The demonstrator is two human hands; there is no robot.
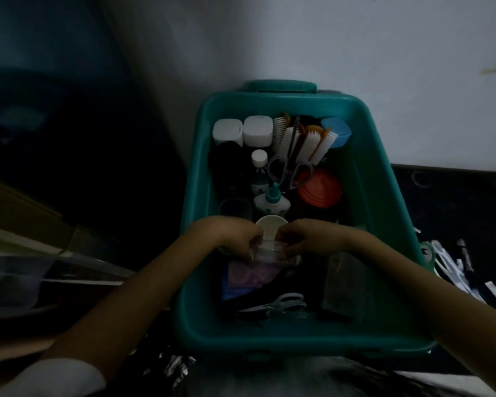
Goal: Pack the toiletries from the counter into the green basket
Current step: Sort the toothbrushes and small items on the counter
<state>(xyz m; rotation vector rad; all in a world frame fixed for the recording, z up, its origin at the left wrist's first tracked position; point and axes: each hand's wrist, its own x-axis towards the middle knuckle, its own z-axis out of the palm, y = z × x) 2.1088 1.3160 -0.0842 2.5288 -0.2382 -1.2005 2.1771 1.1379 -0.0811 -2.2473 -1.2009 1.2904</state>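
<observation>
the clear plastic container [269,252] lies crosswise inside the green basket [298,338], pinched between the left hand [238,239] and the right hand [309,239], both equally near, just before a cream cup [270,224].

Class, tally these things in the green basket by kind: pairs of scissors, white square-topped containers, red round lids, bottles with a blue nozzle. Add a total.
Scissors: 2, the purple-handled pair and the grey-handled pair
White square-topped containers: 2, the left container and the right container
Red round lid: 1
Blue-nozzled bottle: 1
Total: 6
</observation>
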